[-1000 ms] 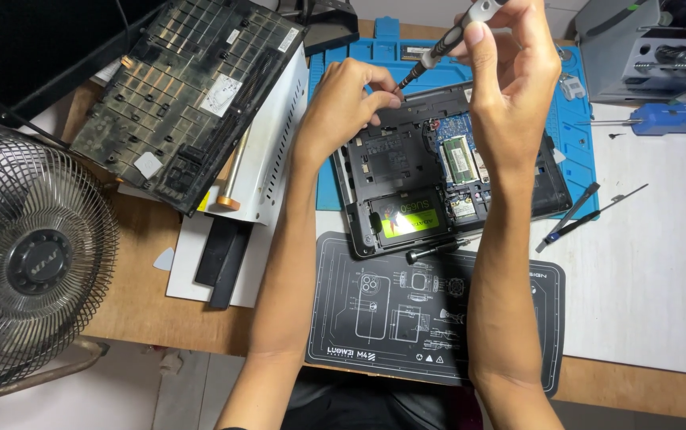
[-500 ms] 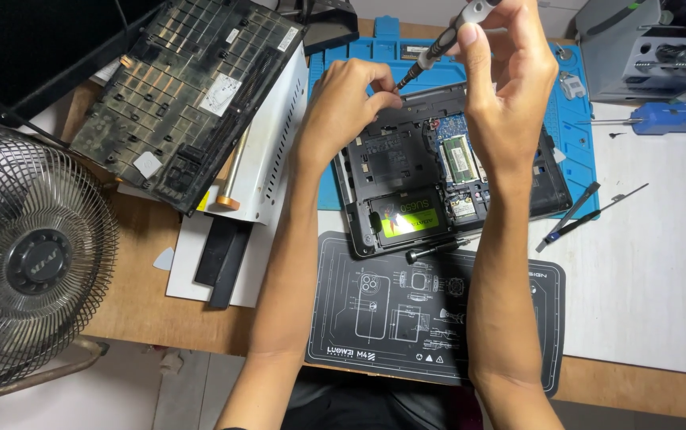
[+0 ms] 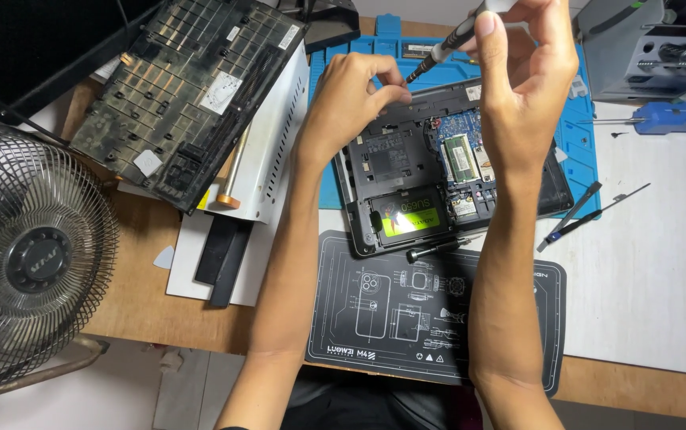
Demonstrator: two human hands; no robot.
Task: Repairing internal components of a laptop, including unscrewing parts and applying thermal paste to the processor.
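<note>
Working a screw at the far edge of an opened laptop (image 3: pixel 438 171).
The right hand (image 3: pixel 530 80), raised, fingers closed around a screwdriver (image 3: pixel 450 40), angles its tip down to the laptop's rim; the left hand (image 3: pixel 351 103) pinches beside the tip, steadying it. Next likely needs straight, gentle turning.

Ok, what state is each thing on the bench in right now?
Laptop: bottom cover off, boards exposed.
Bottom cover: removed, lying inner side up.
Screwdriver: in right hand, tip down at the laptop's rear edge.
Left hand: fingertips pinched at the tip.
Fan: blades look still.
</note>
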